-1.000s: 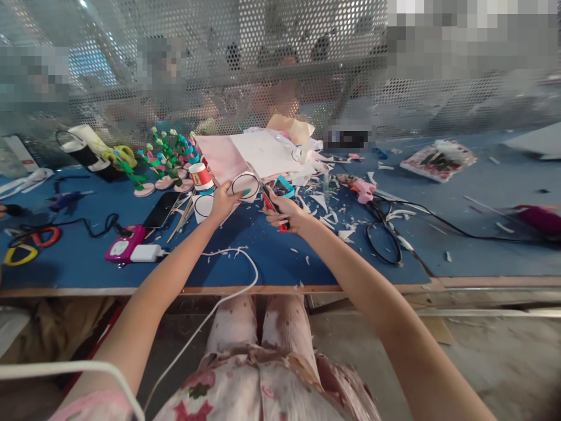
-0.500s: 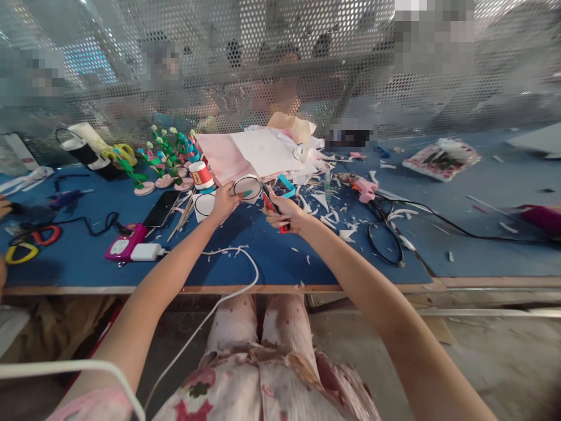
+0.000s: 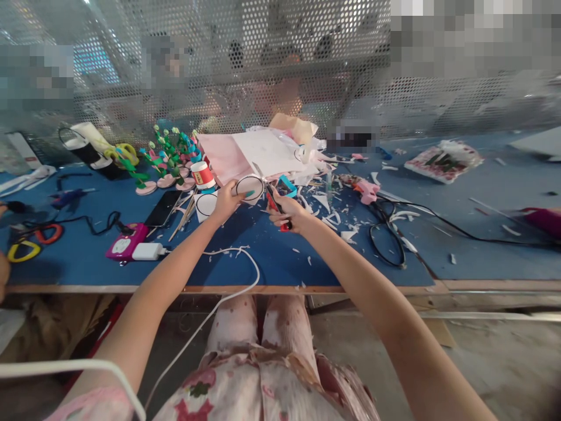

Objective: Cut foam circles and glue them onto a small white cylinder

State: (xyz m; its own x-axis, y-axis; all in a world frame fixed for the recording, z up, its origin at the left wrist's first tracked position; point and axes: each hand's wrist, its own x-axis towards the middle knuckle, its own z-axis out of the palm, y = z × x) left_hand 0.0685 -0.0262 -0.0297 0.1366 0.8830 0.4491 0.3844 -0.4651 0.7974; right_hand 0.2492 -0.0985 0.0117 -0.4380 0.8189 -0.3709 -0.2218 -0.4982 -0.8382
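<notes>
My left hand [image 3: 228,200] pinches a white paper piece [image 3: 249,186] that bears a dark drawn circle. Red-and-black scissors [image 3: 272,199] sit in my right hand [image 3: 286,212], their blades pointing up and away beside the right edge of the paper. The blades look parted. Under my left wrist lies a white square with another drawn circle [image 3: 205,204]. Just behind that square stands a red-and-white paper cup [image 3: 202,175]. Pink and white sheets [image 3: 263,151] lie beyond my hands.
Green flower crafts on pink bases [image 3: 166,178], a black phone [image 3: 162,209] and a magenta power adapter [image 3: 127,241] are on the left. Paper scraps [image 3: 322,202] and a pink glue gun [image 3: 366,190] lie right. A white cable [image 3: 252,269] crosses the table edge. Perforated metal [image 3: 263,76] rises behind.
The scissor blades have swung apart and now stand clear at the paper's right edge. Both hands stay nearly in place, and the view has shifted slightly.
</notes>
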